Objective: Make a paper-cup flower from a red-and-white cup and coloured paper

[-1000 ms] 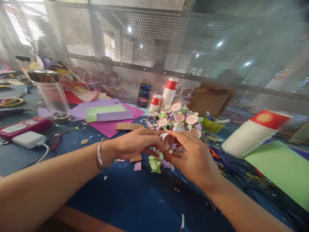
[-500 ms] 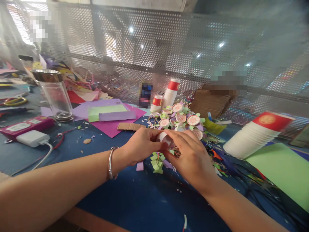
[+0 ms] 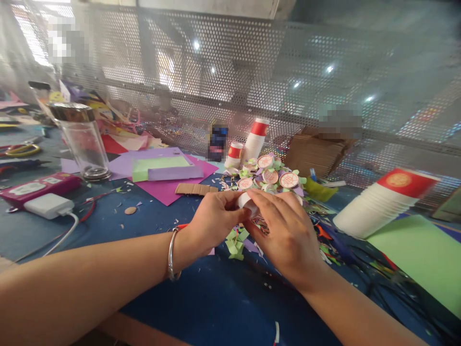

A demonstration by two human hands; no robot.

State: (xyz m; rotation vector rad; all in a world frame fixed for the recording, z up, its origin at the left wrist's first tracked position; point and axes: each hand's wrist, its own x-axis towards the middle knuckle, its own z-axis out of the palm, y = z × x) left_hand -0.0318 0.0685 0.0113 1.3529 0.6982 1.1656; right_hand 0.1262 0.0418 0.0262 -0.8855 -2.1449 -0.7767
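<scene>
Both my hands meet over the blue table (image 3: 201, 302) and pinch a small white paper cup piece (image 3: 248, 203) between them. My left hand (image 3: 212, 221), with a silver bangle on its wrist, grips it from the left with curled fingers. From the right, my right hand (image 3: 286, 235) closes over it, and most of the piece is hidden. Just behind my hands lies a pile of paper flowers (image 3: 268, 177) with round red-and-white centres and green and purple petals. Green and purple paper scraps (image 3: 236, 240) lie under my hands.
A stack of red-rimmed white paper cups (image 3: 378, 202) lies on its side at the right, beside a green sheet (image 3: 421, 254). Two upright cup stacks (image 3: 252, 139) stand at the back. A glass jar (image 3: 82, 142), coloured paper (image 3: 162, 168), a charger (image 3: 46, 205) and cardboard (image 3: 309, 151) surround them.
My left hand has curled from stretched-out fingers into a grip on the white piece and drawn slightly right. My right hand has closed further over it.
</scene>
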